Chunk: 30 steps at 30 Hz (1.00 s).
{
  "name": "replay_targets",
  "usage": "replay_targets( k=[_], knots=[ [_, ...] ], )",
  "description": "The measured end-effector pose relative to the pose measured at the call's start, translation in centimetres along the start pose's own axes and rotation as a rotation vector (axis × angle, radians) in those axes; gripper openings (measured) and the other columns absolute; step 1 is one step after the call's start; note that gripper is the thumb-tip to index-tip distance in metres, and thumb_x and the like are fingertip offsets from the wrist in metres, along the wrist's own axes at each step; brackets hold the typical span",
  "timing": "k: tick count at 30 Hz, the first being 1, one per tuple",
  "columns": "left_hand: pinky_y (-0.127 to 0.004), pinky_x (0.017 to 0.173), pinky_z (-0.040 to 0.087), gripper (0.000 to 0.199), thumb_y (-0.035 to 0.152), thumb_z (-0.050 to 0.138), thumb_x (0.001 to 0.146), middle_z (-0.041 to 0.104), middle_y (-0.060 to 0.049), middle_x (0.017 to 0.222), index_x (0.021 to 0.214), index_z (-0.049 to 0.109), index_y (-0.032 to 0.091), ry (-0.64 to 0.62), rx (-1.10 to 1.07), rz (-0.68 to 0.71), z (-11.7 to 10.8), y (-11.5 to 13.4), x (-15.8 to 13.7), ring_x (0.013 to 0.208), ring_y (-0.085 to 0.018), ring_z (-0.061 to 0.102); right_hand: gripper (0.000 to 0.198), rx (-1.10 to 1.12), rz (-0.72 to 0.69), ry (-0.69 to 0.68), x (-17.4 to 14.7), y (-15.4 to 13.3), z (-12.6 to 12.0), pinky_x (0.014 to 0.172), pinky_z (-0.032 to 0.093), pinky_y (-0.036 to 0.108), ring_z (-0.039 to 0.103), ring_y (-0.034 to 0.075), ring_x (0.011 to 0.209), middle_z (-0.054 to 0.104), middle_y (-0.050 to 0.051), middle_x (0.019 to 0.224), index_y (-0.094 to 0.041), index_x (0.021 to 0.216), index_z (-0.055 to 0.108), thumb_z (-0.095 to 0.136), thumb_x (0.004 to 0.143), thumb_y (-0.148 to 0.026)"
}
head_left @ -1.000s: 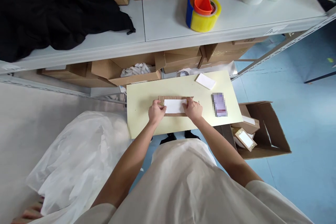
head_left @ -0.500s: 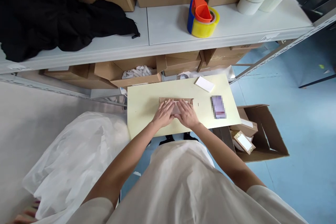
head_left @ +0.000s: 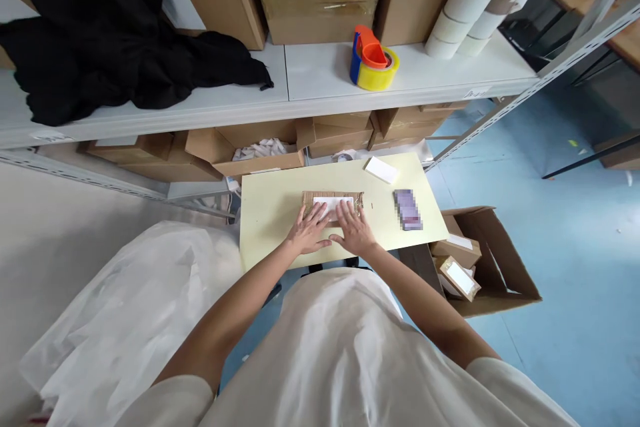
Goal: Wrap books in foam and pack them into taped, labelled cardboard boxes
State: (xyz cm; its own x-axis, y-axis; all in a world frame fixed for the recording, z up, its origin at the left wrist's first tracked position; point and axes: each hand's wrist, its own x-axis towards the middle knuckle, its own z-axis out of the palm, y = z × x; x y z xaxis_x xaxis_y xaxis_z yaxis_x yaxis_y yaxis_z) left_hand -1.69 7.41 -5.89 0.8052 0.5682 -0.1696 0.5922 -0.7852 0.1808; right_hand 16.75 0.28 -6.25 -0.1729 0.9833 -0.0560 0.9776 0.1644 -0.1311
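Palms flat, fingers spread: left hand [head_left: 311,230] and right hand [head_left: 354,229] press the white label [head_left: 332,205] onto the flat brown cardboard parcel [head_left: 331,199]; smoothing toward twelve o'clock looks best.

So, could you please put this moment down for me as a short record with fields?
Left hand: flat, fingers spread, on the cardboard piece
Right hand: flat on the same piece, beside the left
White label: on the cardboard, partly covered by the fingers
Surface: pale yellow table
Also on table: white card
Shelf behind: tape dispenser, black cloth
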Motion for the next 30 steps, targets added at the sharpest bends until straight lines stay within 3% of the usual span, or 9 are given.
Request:
replay_targets(
  k=[3, 8, 13, 19, 21, 26, 30],
  knots=[
    [-0.058, 0.112, 0.006, 0.076, 0.060, 0.044, 0.083, 0.014, -0.010, 0.155, 0.146, 0.024, 0.023, 0.011, -0.006, -0.041, 0.2, -0.1, -0.2, 0.142, -0.030, 0.011, 0.077, 0.009, -0.046, -0.022, -0.3, -0.8, 0.8, 0.112, 0.017, 0.047, 0.014, 0.029, 0.142, 0.019, 0.014, 0.153, -0.007, 0.147, 0.020, 0.022, 0.091, -0.059],
    [-0.061, 0.110, 0.009, 0.069, 0.053, 0.043, 0.086, 0.017, -0.008, 0.155, 0.146, 0.025, 0.024, 0.028, -0.020, -0.100, -0.4, -1.5, -0.9, 0.142, -0.029, 0.015, 0.075, -0.033, 0.123, -0.004, -1.9, 0.5, 1.0, 0.111, 0.016, 0.051, 0.014, 0.029, 0.142, 0.019, 0.014, 0.153, -0.009, 0.147, 0.020, 0.026, 0.091, -0.058],
    [-0.061, 0.111, 0.005, 0.073, 0.053, 0.045, 0.085, 0.023, -0.014, 0.153, 0.145, 0.027, 0.016, 0.103, -0.027, -0.166, -1.0, -1.9, -0.6, 0.142, -0.031, 0.013, 0.076, -0.055, 0.239, 0.021, -2.2, -0.1, 0.2, 0.111, 0.012, 0.055, 0.010, 0.033, 0.142, 0.020, 0.018, 0.152, -0.005, 0.144, 0.028, 0.030, 0.090, -0.058],
    [-0.059, 0.112, 0.006, 0.071, 0.049, 0.047, 0.084, 0.024, -0.013, 0.152, 0.144, 0.028, 0.017, 0.074, -0.075, -0.064, -1.2, -2.5, 1.0, 0.141, -0.031, 0.016, 0.074, 0.039, 0.130, 0.013, 0.3, -1.9, -0.5, 0.111, 0.018, 0.050, 0.017, 0.032, 0.141, 0.022, 0.016, 0.152, -0.009, 0.146, 0.026, 0.030, 0.090, -0.057],
    [-0.059, 0.112, 0.006, 0.068, 0.046, 0.046, 0.085, 0.025, -0.012, 0.152, 0.145, 0.028, 0.019, 0.072, -0.095, -0.079, -1.2, -2.8, 1.2, 0.141, -0.031, 0.016, 0.071, 0.046, 0.161, -0.026, 0.3, -1.6, -0.2, 0.111, 0.019, 0.051, 0.017, 0.031, 0.141, 0.021, 0.015, 0.153, -0.012, 0.147, 0.024, 0.032, 0.091, -0.055],
    [-0.063, 0.109, 0.005, 0.068, 0.047, 0.047, 0.085, 0.012, -0.013, 0.155, 0.145, 0.025, 0.023, 0.089, -0.185, -0.239, -0.7, -3.2, 0.2, 0.143, -0.034, 0.005, 0.068, 0.064, 0.380, -0.037, -1.8, -0.3, 0.7, 0.107, 0.020, 0.058, 0.008, 0.034, 0.142, 0.013, 0.014, 0.155, -0.017, 0.148, 0.018, 0.039, 0.091, -0.047],
    [-0.057, 0.109, 0.019, 0.078, 0.047, 0.043, 0.087, -0.003, -0.017, 0.155, 0.149, 0.006, 0.017, 0.083, -0.470, -0.498, 0.1, -3.6, -0.4, 0.142, -0.034, 0.004, 0.068, 0.306, 0.377, -0.034, -2.4, 0.6, 0.4, 0.105, 0.031, 0.050, 0.014, 0.033, 0.142, 0.007, 0.016, 0.156, -0.016, 0.148, 0.017, 0.038, 0.091, -0.046]
  ],
)
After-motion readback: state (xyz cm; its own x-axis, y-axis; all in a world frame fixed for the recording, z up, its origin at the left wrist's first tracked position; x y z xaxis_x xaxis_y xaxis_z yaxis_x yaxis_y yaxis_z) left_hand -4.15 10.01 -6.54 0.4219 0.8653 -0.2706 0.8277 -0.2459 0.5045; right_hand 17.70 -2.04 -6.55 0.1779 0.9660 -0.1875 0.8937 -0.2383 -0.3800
